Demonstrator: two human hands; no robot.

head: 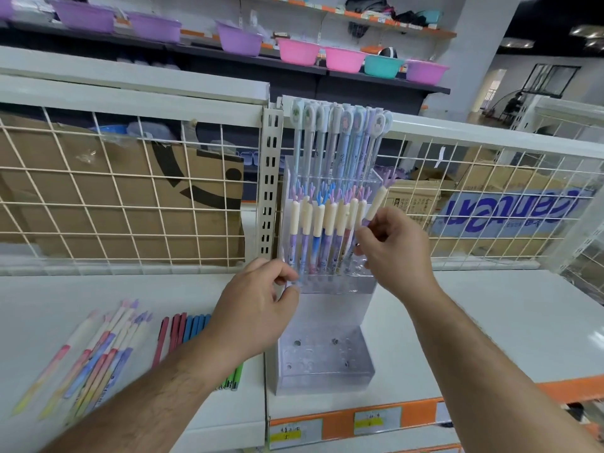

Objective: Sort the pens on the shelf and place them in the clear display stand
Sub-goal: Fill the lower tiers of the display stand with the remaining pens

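The clear display stand (323, 325) sits mid-shelf with its far and middle tiers filled and the near tier bare; loose pens (98, 351) lie to its left. The left hand (258, 308), fingers pinched on the stand's left edge, should brace it. The right hand (389, 243), fingers clamped on a cream-capped pen (376, 201), would best upright it over the middle tier's rightmost hole before lowering.

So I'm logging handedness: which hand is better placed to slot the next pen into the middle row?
Right. The right hand already pinches a cream-capped purple pen beside that row's end in the clear acrylic stand; the left hand holds no pen clearly.
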